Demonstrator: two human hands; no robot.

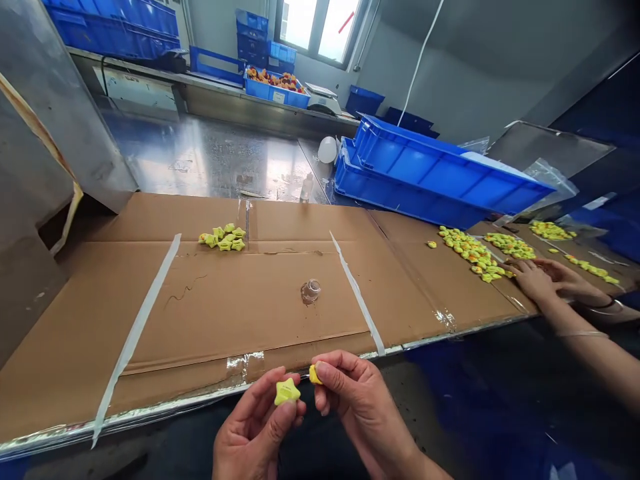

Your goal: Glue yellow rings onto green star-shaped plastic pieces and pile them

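Note:
My left hand point(257, 427) holds a yellow-green foam star point(287, 392) between thumb and fingers, just below the front edge of the cardboard-covered table point(280, 300). My right hand point(357, 410) pinches a small yellow piece point(315, 375) at its fingertips, and the fingers hide most of it. The two hands are close together, a little apart at the fingertips. A small heap of similar yellow stars point(223, 237) lies on the cardboard beyond them. Between that heap and my hands stands a small clear plastic cup point(311, 291).
A co-worker's hands point(547, 279) reach into several yellow piles point(473, 253) at the right end of the cardboard. Stacked blue crates point(440, 173) lie behind the table. White tape strips cross the cardboard. Further back are a steel floor and a bench with a crate of coloured pieces.

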